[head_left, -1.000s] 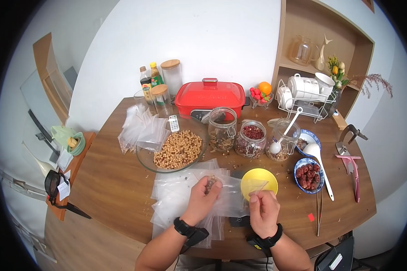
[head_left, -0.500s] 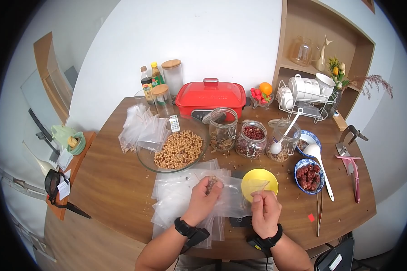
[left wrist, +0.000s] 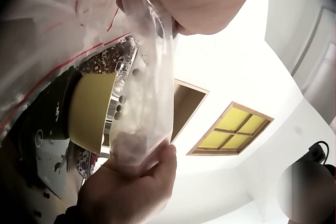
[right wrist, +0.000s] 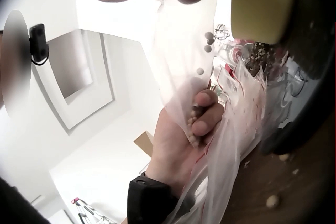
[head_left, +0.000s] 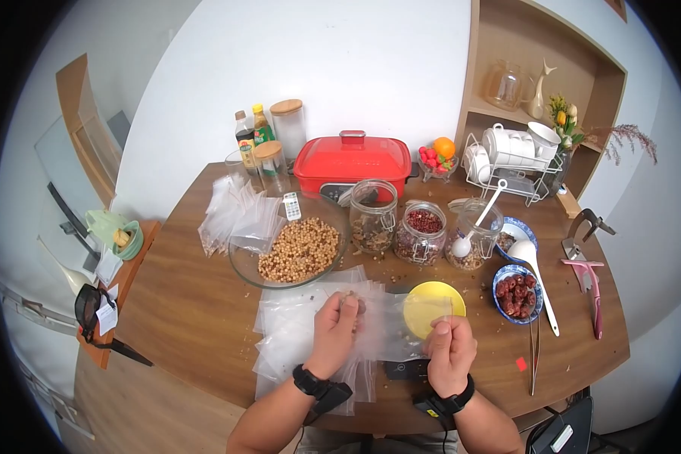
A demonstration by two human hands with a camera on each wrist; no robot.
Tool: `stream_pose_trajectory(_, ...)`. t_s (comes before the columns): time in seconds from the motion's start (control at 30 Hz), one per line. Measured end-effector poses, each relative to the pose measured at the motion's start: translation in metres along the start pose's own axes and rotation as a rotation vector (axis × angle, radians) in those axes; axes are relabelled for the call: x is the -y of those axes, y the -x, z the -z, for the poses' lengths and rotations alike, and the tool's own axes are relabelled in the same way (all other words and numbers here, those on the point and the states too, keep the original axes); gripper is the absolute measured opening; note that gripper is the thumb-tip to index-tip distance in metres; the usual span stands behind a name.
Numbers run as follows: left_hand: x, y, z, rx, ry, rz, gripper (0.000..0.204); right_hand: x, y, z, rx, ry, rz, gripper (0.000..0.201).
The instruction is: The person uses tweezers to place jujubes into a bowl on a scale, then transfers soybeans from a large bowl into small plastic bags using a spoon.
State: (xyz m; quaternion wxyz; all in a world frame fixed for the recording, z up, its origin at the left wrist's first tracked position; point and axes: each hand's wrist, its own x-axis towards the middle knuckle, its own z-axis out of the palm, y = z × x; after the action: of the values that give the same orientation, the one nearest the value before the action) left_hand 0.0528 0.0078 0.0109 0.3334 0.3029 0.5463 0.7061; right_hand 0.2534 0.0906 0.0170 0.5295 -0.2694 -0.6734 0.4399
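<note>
A clear plastic zip bag (head_left: 392,327) is stretched between both hands, low over the table. My left hand (head_left: 331,334) grips its left end, with pale round seeds bunched at the fingers in the right wrist view. My right hand (head_left: 454,357) pinches the opposite end between thumb and fingers. Several small dark round seeds (left wrist: 118,107) lie loose along the inside of the bag. Flat empty zip bags (head_left: 280,337) are spread beneath the left hand. Behind the bag, a yellow bowl (head_left: 433,290) is partly overlapped by it.
A glass bowl (head_left: 234,271) of tan seeds stands at the left beside filled bags (head_left: 227,219). Glass jars (head_left: 420,246), a bowl of dried red dates (head_left: 516,295), tweezers (head_left: 535,363) and a white spoon (head_left: 541,291) sit to the right. A red cooker (head_left: 352,163) stands behind.
My right hand has moved slightly right and the bag is drawn out flatter and tauter. My left hand has shifted a little left and turned, its thumb now upright.
</note>
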Motion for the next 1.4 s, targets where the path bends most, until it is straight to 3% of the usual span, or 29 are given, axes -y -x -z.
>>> stream_pose_trajectory(0.2,0.001,-0.002,0.004,0.012,0.02,-0.006,0.024,0.017,-0.012,0.001,0.064,-0.108,-0.223,0.025)
stream_pose_trajectory(0.3,-0.004,-0.001,0.001,0.028,0.023,0.035,0.024,0.006,-0.009,0.008,0.071,-0.014,-0.19,0.026)
stream_pose_trajectory(0.4,-0.011,0.0,0.002,0.077,-0.012,0.104,0.027,-0.002,-0.011,0.004,-0.013,0.151,0.124,0.027)
stream_pose_trajectory(0.5,-0.01,0.0,0.002,0.091,-0.043,0.11,0.028,0.011,-0.01,0.005,0.029,0.155,0.064,0.028)
stream_pose_trajectory(0.7,-0.006,0.0,0.0,0.017,-0.06,0.06,0.025,0.01,-0.009,0.0,0.057,0.058,0.126,0.029)
stream_pose_trajectory(0.9,-0.01,0.001,-0.001,-0.031,0.006,0.057,0.019,0.004,-0.007,0.003,0.093,0.185,0.175,0.029)
stream_pose_trajectory(1.0,-0.013,-0.001,0.002,-0.067,0.047,0.075,0.019,0.002,-0.008,-0.001,0.024,0.121,0.195,0.018)
stream_pose_trajectory(1.2,0.004,-0.009,0.008,-0.09,0.151,0.027,0.02,0.013,-0.014,-0.004,-0.014,0.261,0.293,0.022)
stream_pose_trajectory(1.4,-0.002,-0.006,0.01,-0.065,0.206,0.091,0.019,0.006,-0.011,-0.005,0.024,0.235,0.241,0.022)
